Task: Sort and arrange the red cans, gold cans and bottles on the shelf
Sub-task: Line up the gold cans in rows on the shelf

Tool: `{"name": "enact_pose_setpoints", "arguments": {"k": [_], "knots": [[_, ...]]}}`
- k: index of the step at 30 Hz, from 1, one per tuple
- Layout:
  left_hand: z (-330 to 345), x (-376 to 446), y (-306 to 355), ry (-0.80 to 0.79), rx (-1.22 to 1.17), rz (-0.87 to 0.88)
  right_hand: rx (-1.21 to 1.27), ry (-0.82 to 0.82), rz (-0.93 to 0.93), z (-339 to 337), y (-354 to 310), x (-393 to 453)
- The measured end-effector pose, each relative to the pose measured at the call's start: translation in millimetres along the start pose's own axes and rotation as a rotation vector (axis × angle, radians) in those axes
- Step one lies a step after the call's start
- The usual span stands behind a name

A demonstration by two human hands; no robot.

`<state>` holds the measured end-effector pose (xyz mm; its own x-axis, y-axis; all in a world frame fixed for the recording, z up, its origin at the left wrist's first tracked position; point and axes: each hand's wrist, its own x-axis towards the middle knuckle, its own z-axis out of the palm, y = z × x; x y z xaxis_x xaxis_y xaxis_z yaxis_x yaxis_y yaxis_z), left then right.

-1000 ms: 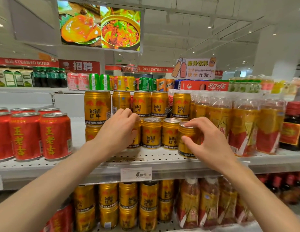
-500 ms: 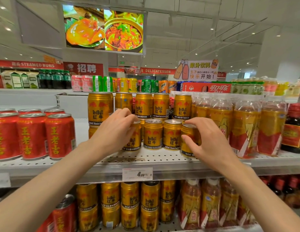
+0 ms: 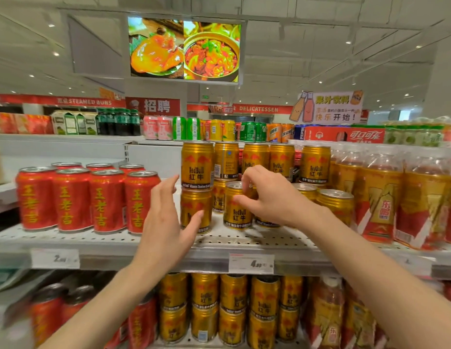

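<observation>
Right hand at frame centre has its grip clamped round the top of a short gold metal can standing on the white perforated shelf. Left hand, fingers apart and holding nothing, hovers beside the stacked gold cans. Red cans stand left, plastic bottles right

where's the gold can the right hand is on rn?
Head view, middle shelf, centre: the gold can stands at the front of the gold cans, right of a two-can stack, with the right hand holding its top.
</observation>
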<state>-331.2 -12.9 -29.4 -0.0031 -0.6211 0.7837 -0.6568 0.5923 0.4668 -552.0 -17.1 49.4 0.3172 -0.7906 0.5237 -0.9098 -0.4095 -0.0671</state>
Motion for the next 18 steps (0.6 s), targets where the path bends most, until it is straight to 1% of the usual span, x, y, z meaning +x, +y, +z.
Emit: {"name": "enact_pose_setpoints", "arguments": {"k": [3, 5, 7, 10, 13, 15, 18], "knots": [[0, 9, 0, -0.116, -0.1, -0.119, 0.049, -0.046, 0.056, 4, -3, 10], [-2, 17, 1, -0.213, -0.213, -0.151, 0.086, -0.064, 0.083, 6, -2, 13], [-4, 22, -3, -0.285, -0.293, -0.166, 0.135, -0.034, 0.103, 9, -2, 13], [-4, 22, -9, -0.307, -0.375, -0.153, 0.198, 0.03, 0.1, 16, -7, 10], [-3, 21, -13, -0.311, -0.414, -0.138, 0.224, 0.057, 0.088, 20, -15, 6], [-3, 21, -15, -0.311, -0.429, -0.14, 0.221, 0.052, 0.083, 20, -17, 6], [-3, 22, -17, -0.318, -0.438, -0.16, 0.246, 0.004, 0.093, 12, -13, 5]]}}
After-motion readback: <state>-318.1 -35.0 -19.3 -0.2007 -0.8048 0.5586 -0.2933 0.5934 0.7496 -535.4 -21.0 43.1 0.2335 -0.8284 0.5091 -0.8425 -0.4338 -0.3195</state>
